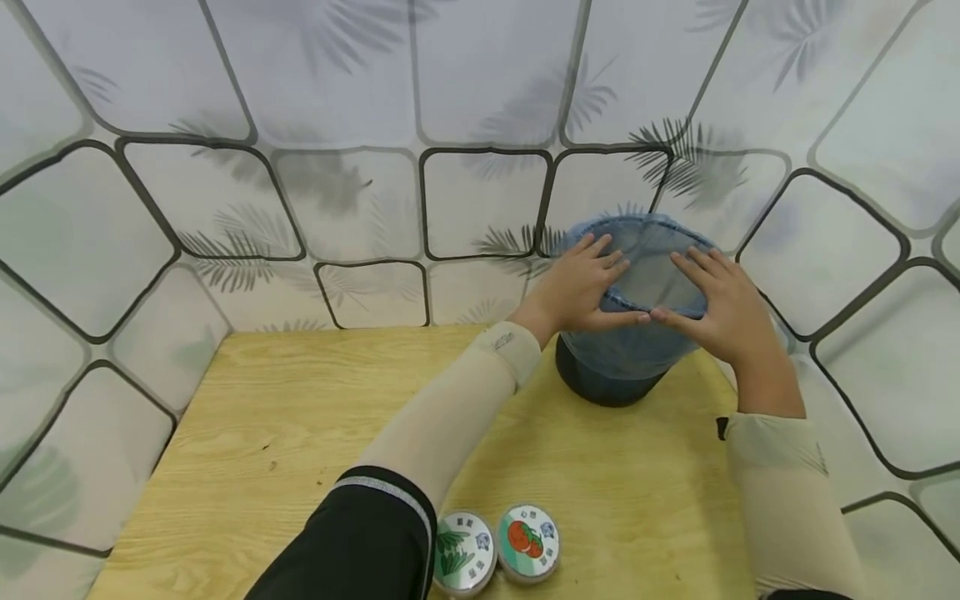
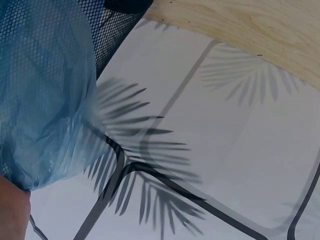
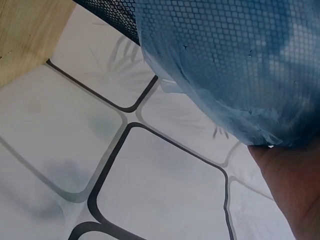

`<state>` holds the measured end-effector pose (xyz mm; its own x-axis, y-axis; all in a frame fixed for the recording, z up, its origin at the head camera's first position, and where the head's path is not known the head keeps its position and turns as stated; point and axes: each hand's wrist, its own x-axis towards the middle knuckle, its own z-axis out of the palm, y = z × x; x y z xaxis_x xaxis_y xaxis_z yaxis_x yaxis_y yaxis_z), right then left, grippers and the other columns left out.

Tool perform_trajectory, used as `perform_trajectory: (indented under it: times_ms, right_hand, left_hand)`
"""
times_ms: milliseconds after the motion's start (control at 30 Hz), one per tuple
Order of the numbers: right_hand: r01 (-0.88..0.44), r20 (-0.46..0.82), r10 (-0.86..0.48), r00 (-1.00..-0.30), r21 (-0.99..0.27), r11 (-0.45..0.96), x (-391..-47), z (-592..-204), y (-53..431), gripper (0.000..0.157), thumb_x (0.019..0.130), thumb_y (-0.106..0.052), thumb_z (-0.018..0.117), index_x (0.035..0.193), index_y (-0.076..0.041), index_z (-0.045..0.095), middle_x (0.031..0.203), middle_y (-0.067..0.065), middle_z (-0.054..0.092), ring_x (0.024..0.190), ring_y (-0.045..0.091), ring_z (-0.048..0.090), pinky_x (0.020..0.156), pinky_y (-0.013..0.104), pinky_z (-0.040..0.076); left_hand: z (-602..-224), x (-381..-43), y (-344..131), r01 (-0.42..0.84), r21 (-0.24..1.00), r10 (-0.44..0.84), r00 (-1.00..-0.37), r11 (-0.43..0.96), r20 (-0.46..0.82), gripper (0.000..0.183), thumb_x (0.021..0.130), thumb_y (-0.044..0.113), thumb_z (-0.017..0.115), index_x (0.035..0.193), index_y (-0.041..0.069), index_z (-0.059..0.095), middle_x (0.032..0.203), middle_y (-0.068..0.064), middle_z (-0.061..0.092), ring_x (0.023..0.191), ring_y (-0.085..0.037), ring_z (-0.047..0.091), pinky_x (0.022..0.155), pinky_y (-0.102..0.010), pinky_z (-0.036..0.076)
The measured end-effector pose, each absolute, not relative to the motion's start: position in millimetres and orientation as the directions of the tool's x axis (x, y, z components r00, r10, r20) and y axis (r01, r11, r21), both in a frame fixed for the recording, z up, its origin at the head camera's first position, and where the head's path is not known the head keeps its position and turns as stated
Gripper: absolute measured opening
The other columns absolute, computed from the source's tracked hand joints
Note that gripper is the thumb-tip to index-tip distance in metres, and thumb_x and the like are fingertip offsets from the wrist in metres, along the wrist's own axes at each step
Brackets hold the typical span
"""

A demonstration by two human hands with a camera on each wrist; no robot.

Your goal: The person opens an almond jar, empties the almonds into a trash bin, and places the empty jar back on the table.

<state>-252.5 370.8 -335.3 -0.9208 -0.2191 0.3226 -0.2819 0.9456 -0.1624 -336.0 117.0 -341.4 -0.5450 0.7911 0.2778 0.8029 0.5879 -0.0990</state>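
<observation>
A dark mesh bin (image 1: 603, 382) stands on the table toward the back right, with a thin blue plastic bag (image 1: 626, 352) lining it and folded down over its outside. My left hand (image 1: 573, 287) rests on the left of the bag-covered rim, fingers straight and spread. Across from it, my right hand (image 1: 723, 308) lies over the right of the rim, its fingers also extended. Both thumbs point inward and nearly meet at the front rim. The wrist views show the bag's loose edge (image 2: 55, 165) hanging around the mesh (image 3: 112, 17); most of each hand is hidden there.
Two round tubs with printed lids, one with green leaves (image 1: 463, 552) and one with red fruit (image 1: 528, 542), sit side by side near the front of the wooden table (image 1: 300, 417). A patterned curtain-like wall (image 1: 360, 200) stands behind and at both sides.
</observation>
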Motion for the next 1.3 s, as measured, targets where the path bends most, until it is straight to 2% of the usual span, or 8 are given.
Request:
perform_trajectory:
  times_ms: [167, 267, 433, 733, 967, 1300]
  right_hand:
    - [-0.277, 0.322, -0.215, -0.922, -0.161, 0.947, -249.4, -337.0, 369.8, 0.095, 0.096, -0.072, 0.061, 0.168, -0.016, 0.035, 0.174, 0.021, 0.027, 0.162, 0.050, 0.017, 0.133, 0.064, 0.007]
    - [-0.280, 0.327, -0.217, -0.920, -0.159, 0.947, -248.0, -340.2, 370.4, 0.089, 0.100, -0.071, 0.055, 0.168, -0.017, 0.035, 0.174, 0.021, 0.027, 0.162, 0.050, 0.016, 0.132, 0.066, 0.008]
    - [-0.281, 0.340, -0.217, -0.915, -0.151, 0.948, -244.9, -343.7, 372.2, 0.083, 0.105, -0.070, 0.046, 0.167, -0.017, 0.038, 0.173, 0.021, 0.029, 0.162, 0.049, 0.017, 0.131, 0.068, 0.010]
    - [-0.285, 0.351, -0.223, -0.909, -0.136, 0.949, -247.1, -345.4, 367.3, 0.083, 0.103, -0.071, 0.048, 0.166, -0.016, 0.041, 0.172, 0.022, 0.033, 0.162, 0.047, 0.019, 0.132, 0.066, 0.011]
    - [-0.268, 0.346, -0.216, -0.913, -0.111, 0.957, -245.5, -346.5, 366.2, 0.083, 0.103, -0.070, 0.050, 0.165, -0.015, 0.043, 0.172, 0.022, 0.032, 0.162, 0.048, 0.020, 0.129, 0.069, 0.017]
    - [-0.290, 0.352, -0.224, -0.909, -0.146, 0.946, -248.9, -345.4, 359.4, 0.084, 0.104, -0.068, 0.050, 0.166, -0.013, 0.039, 0.176, 0.021, 0.020, 0.163, 0.048, 0.014, 0.129, 0.071, 0.013]
  left_hand:
    - [-341.7, -333.4, 117.9, 0.795, -0.111, 0.791, -0.557, 0.596, 0.253, 0.100, 0.097, 0.087, 0.033, 0.167, 0.016, 0.036, 0.168, -0.005, 0.043, 0.164, -0.030, 0.025, 0.137, -0.046, 0.011]
    - [-342.1, -329.9, 117.1, 0.791, -0.104, 0.786, -0.567, 0.603, 0.247, 0.100, 0.096, 0.088, 0.035, 0.166, 0.017, 0.038, 0.167, -0.006, 0.045, 0.163, -0.029, 0.029, 0.136, -0.047, 0.014]
    - [-342.9, -323.8, 116.0, 0.801, -0.051, 0.785, -0.569, 0.596, 0.244, 0.097, 0.096, 0.088, 0.036, 0.164, 0.019, 0.042, 0.168, -0.007, 0.044, 0.164, -0.030, 0.026, 0.136, -0.047, 0.016]
    - [-343.4, -320.3, 112.1, 0.786, -0.034, 0.764, -0.589, 0.617, 0.265, 0.086, 0.102, 0.080, 0.034, 0.161, 0.020, 0.048, 0.165, -0.004, 0.049, 0.161, -0.030, 0.033, 0.135, -0.048, 0.019]
    - [-345.4, -316.3, 112.6, 0.782, -0.031, 0.754, -0.590, 0.623, 0.288, 0.083, 0.103, 0.079, 0.036, 0.159, 0.020, 0.051, 0.161, -0.004, 0.054, 0.159, -0.030, 0.038, 0.134, -0.049, 0.022]
    - [-346.8, -317.8, 105.8, 0.769, -0.018, 0.730, -0.600, 0.639, 0.328, 0.079, 0.104, 0.076, 0.038, 0.159, 0.022, 0.052, 0.162, -0.001, 0.053, 0.161, -0.032, 0.033, 0.134, -0.051, 0.022]
